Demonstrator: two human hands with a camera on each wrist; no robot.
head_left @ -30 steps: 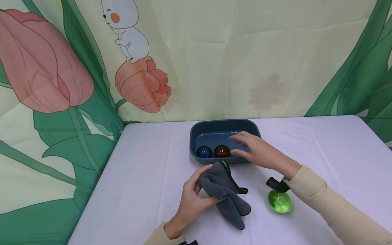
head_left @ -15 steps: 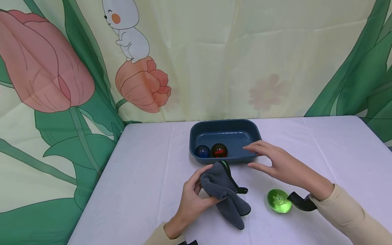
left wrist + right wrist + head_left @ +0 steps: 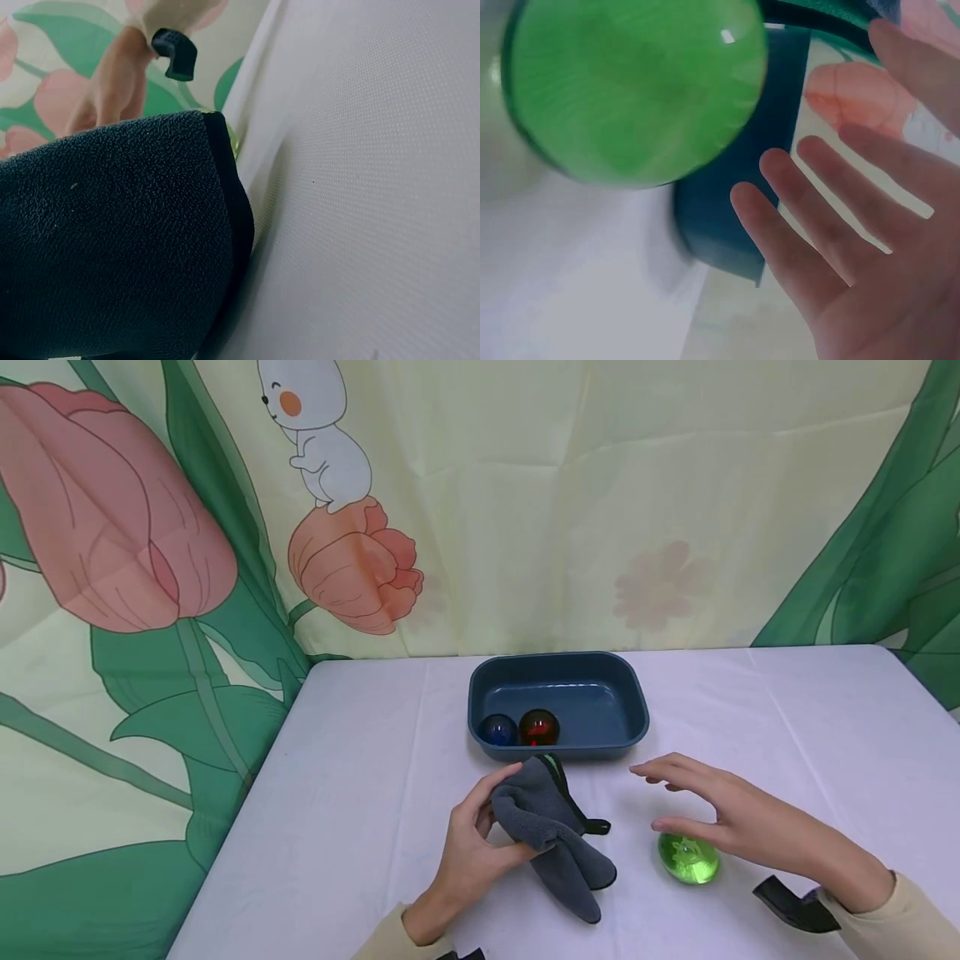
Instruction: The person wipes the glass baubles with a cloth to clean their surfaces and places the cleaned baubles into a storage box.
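Observation:
My left hand (image 3: 480, 852) grips a dark grey cloth (image 3: 551, 839) with black edging and a small loop, thumb in front and fingers behind. The cloth fills much of the left wrist view, its edge close to the table. My right hand (image 3: 738, 818) hovers with fingers spread and nothing in it. Its thumb overlaps the far rim of a clear green ball (image 3: 688, 862) in the head view. That ball looms large beside the palm in the right wrist view. A blue ball (image 3: 498, 730) and a dark red ball (image 3: 539, 727) lie side by side in the blue tray (image 3: 600, 750).
The tray stands at the back of the table, beyond the cloth. A white tablecloth (image 3: 360, 777) covers the table. Behind its far edge hangs a printed curtain (image 3: 525, 527) with tulips and a white animal.
My right hand has drawn back from over the tray, towards me and to the right, to the green ball. The left hand keeps the cloth in place. The two balls in the tray shifted slightly.

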